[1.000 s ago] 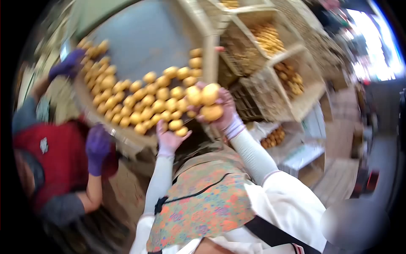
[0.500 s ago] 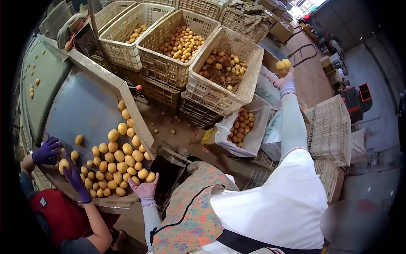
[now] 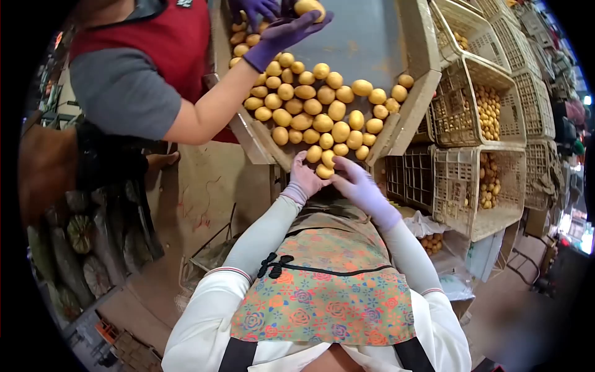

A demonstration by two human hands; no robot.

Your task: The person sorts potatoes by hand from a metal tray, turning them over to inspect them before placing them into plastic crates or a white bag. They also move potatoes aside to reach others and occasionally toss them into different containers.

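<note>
Many yellow potatoes [image 3: 323, 123] are heaped at the narrow front end of a grey metal chute [image 3: 365, 37] with wooden side boards. My left hand [image 3: 305, 176], in a pale lilac glove, is cupped around potatoes at the chute's mouth. From the other side my right hand [image 3: 360, 186], also gloved, reaches in with fingers bent against the same potatoes. A low potato [image 3: 324, 171] sits between both hands, touching their fingers. How firmly each hand grips is hard to make out.
At the upper left, a co-worker in a red vest [image 3: 180, 49] holds a potato in purple gloves [image 3: 282, 37] over the chute. Stacked plastic crates [image 3: 455, 186] with potatoes stand at the right. Wrapped bundles [image 3: 93, 248] lie at the lower left.
The view has turned toward the chute. My right hand has come back from the boxes, where it held two potatoes, to the chute's mouth beside my left hand.
</note>
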